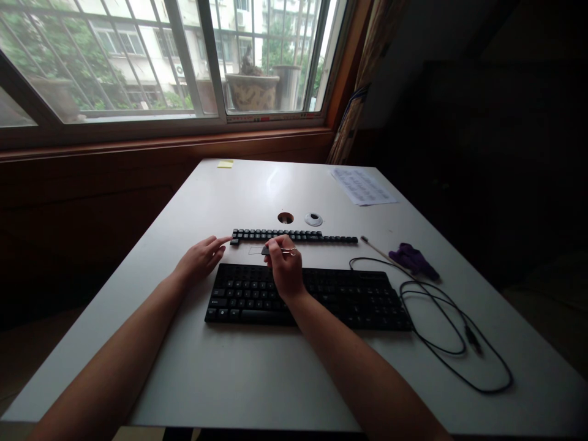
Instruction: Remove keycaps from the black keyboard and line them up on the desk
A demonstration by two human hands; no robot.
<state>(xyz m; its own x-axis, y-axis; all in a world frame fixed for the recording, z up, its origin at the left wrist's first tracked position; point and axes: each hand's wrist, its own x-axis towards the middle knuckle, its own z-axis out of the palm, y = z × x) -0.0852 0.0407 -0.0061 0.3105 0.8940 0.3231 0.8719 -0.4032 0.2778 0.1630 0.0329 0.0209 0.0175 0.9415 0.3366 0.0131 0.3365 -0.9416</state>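
Note:
A black keyboard [261, 312] lies on the white table, its upper rows showing dark gaps without keycaps. Behind it, loose black keycaps [294, 235] stand lined up in rows. My left hand [202, 260] rests on the table at the left end of these rows, index finger stretched out to the end keycap, the other fingers loosely bent. Above the keyboard's upper edge, my right hand [287, 269] is closed on a wire keycap puller [265, 250]; thin wires stick out to its left and a metal loop to its right. My right hand and forearm hide part of the keyboard.
A coiled black cable [452, 352] lies at the right, near a thin brush [381, 250] and a purple cloth [414, 260]. Behind the keycaps are a table hole [285, 218] and a round cover [313, 219]. Papers [365, 187] and yellow sticky notes [225, 164] lie farther back.

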